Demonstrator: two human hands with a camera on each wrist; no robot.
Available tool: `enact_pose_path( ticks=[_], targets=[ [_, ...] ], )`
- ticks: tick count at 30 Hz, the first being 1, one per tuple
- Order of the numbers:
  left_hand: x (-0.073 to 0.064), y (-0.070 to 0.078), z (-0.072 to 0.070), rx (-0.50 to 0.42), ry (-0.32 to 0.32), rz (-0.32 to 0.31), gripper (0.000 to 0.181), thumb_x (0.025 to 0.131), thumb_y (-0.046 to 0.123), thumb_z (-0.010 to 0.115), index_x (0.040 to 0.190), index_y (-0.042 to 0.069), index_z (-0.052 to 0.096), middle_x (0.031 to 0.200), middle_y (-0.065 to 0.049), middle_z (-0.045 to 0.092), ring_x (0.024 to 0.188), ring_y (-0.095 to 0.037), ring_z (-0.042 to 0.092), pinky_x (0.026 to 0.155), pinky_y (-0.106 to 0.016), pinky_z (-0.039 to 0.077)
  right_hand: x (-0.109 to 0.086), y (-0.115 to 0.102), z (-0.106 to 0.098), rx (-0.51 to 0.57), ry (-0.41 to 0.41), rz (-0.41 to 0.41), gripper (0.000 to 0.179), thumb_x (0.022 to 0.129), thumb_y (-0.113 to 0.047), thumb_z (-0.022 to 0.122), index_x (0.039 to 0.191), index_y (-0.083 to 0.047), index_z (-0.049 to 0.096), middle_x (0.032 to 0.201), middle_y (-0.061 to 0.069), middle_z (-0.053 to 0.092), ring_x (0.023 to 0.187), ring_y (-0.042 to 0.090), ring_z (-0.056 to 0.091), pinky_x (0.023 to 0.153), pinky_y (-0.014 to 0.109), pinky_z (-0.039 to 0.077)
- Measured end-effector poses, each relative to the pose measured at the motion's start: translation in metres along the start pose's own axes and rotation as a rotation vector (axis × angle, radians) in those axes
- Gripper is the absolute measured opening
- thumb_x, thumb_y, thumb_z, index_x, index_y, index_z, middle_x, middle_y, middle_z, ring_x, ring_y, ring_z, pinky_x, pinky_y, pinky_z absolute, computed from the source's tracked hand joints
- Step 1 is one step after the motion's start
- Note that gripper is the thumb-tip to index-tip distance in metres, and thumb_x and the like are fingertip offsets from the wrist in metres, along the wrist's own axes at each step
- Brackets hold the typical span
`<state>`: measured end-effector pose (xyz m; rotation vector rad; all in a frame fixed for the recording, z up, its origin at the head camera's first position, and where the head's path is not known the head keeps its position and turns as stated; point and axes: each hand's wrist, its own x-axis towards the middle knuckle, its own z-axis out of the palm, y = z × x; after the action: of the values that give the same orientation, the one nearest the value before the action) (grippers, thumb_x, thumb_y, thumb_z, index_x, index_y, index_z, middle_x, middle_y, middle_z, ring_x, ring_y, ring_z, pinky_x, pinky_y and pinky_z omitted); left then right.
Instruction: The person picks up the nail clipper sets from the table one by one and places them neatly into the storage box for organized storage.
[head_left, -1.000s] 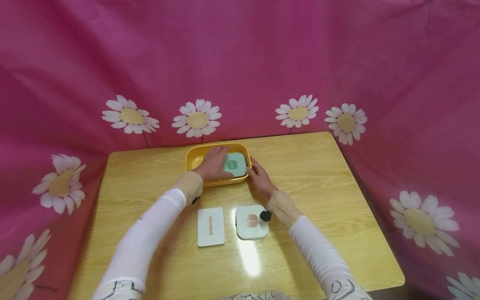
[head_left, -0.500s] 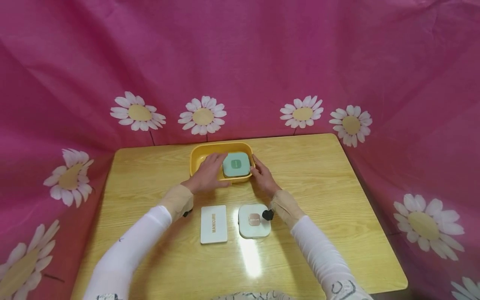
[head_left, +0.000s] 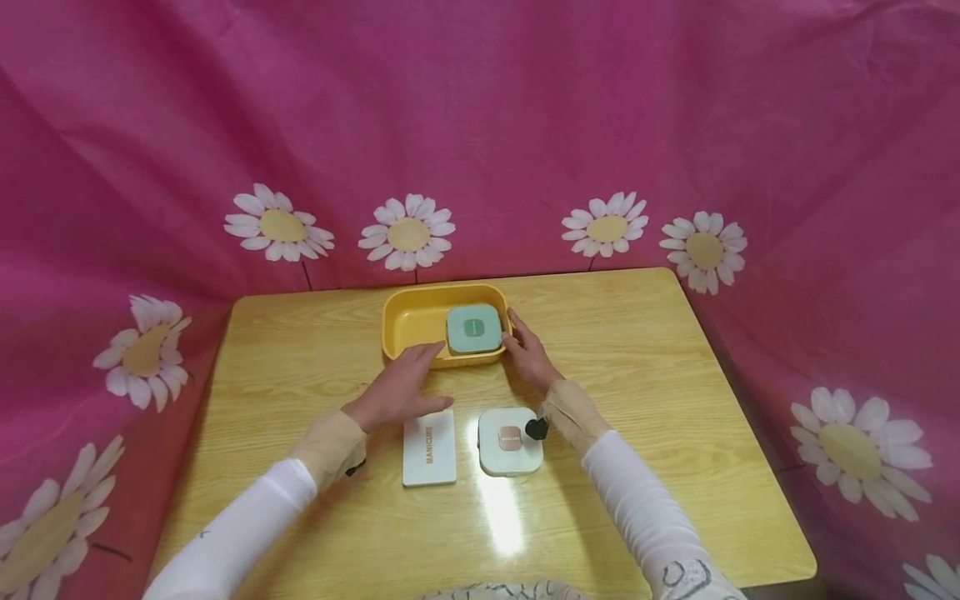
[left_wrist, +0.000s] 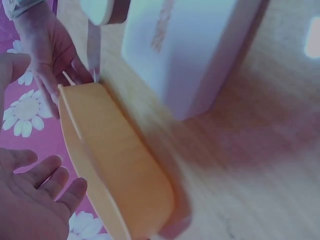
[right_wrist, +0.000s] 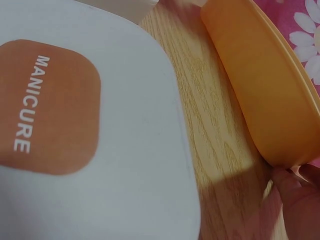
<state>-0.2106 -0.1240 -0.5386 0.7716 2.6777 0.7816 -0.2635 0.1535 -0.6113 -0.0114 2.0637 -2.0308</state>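
My left hand, fingers spread and relaxed, holds nothing. It is over the table between the yellow tray and a white flat box lettered MANICURE, overlapping that box's upper edge in the head view. In the left wrist view its fingers appear beside the tray's wall. My right hand touches the tray's right end with its fingers nearly straight; in the right wrist view, thumb and fingertips are right at the tray's lower corner. A mint-green square case lies inside the tray's right half.
A white rounded-square case with a pinkish-brown MANICURE label lies right of the white box, near my right wrist. Everything stands on a wooden table. Pink cloth with daisies hangs along its back and sides.
My left hand has moved out of the tray, leftward and toward me, away from the mint-green case, which is now fully uncovered. My right hand has stayed at the tray's right end.
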Motion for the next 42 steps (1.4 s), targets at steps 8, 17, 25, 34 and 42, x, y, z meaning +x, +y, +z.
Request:
enact_pose_path(
  ticks=[8, 17, 25, 34, 42],
  targets=[
    [-0.029, -0.011, 0.017, 0.01, -0.019, 0.005, 0.105, 0.086, 0.053, 0.082, 0.163, 0.003, 0.032, 0.163, -0.018, 0.04, 0.15, -0.036, 0.037, 0.121, -0.054, 0.034, 0.0, 0.001, -0.002, -0.078, 0.008, 0.008, 0.061, 0.115, -0.019, 0.041, 0.17, -0.023, 0.015, 0.17, 0.019, 0.027, 0.154, 0.03, 0.031, 0.126, 0.043, 0.026],
    [-0.054, -0.019, 0.039, -0.02, -0.088, 0.005, 0.114, 0.078, 0.061, 0.084, 0.163, 0.002, 0.033, 0.162, -0.022, 0.038, 0.152, -0.04, 0.032, 0.122, -0.058, 0.031, -0.001, 0.0, -0.001, -0.113, -0.009, -0.015, 0.062, 0.115, -0.02, 0.04, 0.17, -0.02, 0.012, 0.169, 0.022, 0.028, 0.154, 0.034, 0.033, 0.126, 0.046, 0.027],
    [-0.065, -0.025, 0.048, -0.006, -0.058, 0.046, 0.121, 0.071, 0.058, 0.09, 0.161, -0.001, 0.034, 0.158, -0.021, 0.041, 0.149, -0.04, 0.035, 0.121, -0.059, 0.032, 0.0, -0.001, -0.001, -0.092, -0.013, -0.018, 0.062, 0.115, -0.017, 0.039, 0.17, -0.017, 0.011, 0.168, 0.024, 0.029, 0.153, 0.032, 0.035, 0.125, 0.044, 0.029],
    [-0.079, -0.017, 0.062, -0.041, -0.024, -0.017, 0.12, 0.075, 0.064, 0.086, 0.163, 0.002, 0.032, 0.162, -0.021, 0.035, 0.151, -0.04, 0.031, 0.12, -0.057, 0.033, -0.001, 0.001, -0.001, -0.077, 0.005, 0.003, 0.061, 0.115, -0.017, 0.039, 0.17, -0.02, 0.013, 0.169, 0.021, 0.028, 0.155, 0.029, 0.032, 0.126, 0.043, 0.027],
    [-0.085, -0.003, 0.089, -0.001, 0.048, -0.073, 0.118, 0.075, 0.065, 0.084, 0.162, 0.003, 0.034, 0.166, -0.022, 0.03, 0.156, -0.043, 0.02, 0.121, -0.057, 0.033, 0.0, 0.003, 0.001, 0.068, 0.008, 0.045, 0.061, 0.115, -0.017, 0.04, 0.17, -0.026, 0.015, 0.172, 0.014, 0.023, 0.157, 0.022, 0.026, 0.127, 0.039, 0.023]
  ],
)
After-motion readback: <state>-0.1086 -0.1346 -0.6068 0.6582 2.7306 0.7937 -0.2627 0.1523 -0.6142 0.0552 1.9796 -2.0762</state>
